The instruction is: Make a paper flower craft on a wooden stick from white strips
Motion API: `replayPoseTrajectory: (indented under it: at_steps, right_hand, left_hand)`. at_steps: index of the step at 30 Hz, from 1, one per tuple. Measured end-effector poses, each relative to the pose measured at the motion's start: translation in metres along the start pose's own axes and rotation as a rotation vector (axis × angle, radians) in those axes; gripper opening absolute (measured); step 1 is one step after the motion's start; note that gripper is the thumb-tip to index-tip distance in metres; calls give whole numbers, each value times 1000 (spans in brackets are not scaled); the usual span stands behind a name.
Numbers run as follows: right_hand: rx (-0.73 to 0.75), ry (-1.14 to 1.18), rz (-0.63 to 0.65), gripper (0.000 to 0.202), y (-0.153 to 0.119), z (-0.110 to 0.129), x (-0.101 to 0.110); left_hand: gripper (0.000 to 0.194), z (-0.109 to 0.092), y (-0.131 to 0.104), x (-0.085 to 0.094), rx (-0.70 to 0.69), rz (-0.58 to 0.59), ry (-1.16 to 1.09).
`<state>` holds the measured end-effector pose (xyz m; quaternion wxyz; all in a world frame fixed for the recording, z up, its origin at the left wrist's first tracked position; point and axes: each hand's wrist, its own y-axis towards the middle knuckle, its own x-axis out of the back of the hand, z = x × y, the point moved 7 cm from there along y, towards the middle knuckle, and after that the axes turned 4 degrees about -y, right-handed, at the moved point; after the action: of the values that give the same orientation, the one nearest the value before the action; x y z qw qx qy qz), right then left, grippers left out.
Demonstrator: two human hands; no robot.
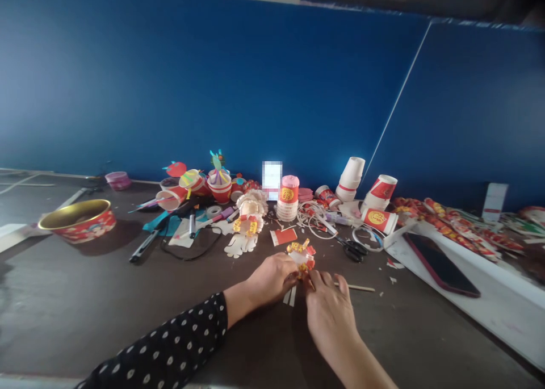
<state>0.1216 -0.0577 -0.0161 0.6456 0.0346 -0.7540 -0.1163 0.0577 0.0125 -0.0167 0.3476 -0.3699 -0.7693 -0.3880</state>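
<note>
Red-and-yellow paper ornament [301, 256] sits on the dark table [85, 304], pinched between both hands. Left hand [272, 278] grips it from 9 o'clock; right hand [330, 309] from 5 o'clock. Scissors [352, 248] lie near at 2 o'clock, wooden stick [360, 288] just beside the right hand.

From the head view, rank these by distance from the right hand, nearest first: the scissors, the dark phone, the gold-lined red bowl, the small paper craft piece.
1. Small paper craft piece: at the fingertips of the right hand, with the left hand on it too.
2. Scissors: just beyond, slightly right.
3. Dark phone: farther right, on the white board.
4. Gold-lined red bowl: far left.
</note>
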Motion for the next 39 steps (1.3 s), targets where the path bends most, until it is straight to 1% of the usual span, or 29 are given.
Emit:
replayPoseTrajectory:
  at_steps: [4, 9, 12, 15, 17, 21, 23, 27, 31, 35, 39]
  right_hand:
    - [8, -18, -12, 34, 1, 0, 1]
    - [26, -7, -5, 37, -5, 4, -1]
    - [43, 28, 15, 40, -10, 7, -4]
    - [26, 44, 44, 40, -11, 7, -5]
    - [9, 45, 55, 39, -10, 6, -5]
    - [6, 51, 63, 38, -5, 5, -4]
    - [9, 63, 52, 38, -4, 5, -4]
    - [-12, 86, 45, 38, -4, 4, -7]
    - [-25, 81, 33, 38, -2, 6, -7]
    - [-29, 68, 30, 39, -1, 7, -6]
    - [-14, 69, 44, 42, -4, 3, -9]
  left_hand:
    - [27, 1, 1, 0, 9, -23, -48]
    - [27, 1, 1, -1, 3, -33, -39]
    - [29, 1, 1, -2, 13, -33, -32]
    - [30, 1, 1, -2, 21, -38, -22]
    - [28, 1, 1, 0, 32, -48, -24]
    - [16, 4, 0, 3, 133, -60, -61]
    - [12, 5, -1, 4, 159, -64, -75]
    - [10, 4, -1, 4, 102, -75, -83]
    - [17, 3, -1, 2, 34, -73, -72]
    - [27, 0, -1, 0, 7, -45, -18]
    - [29, -6, -1, 0, -13, -46, 24]
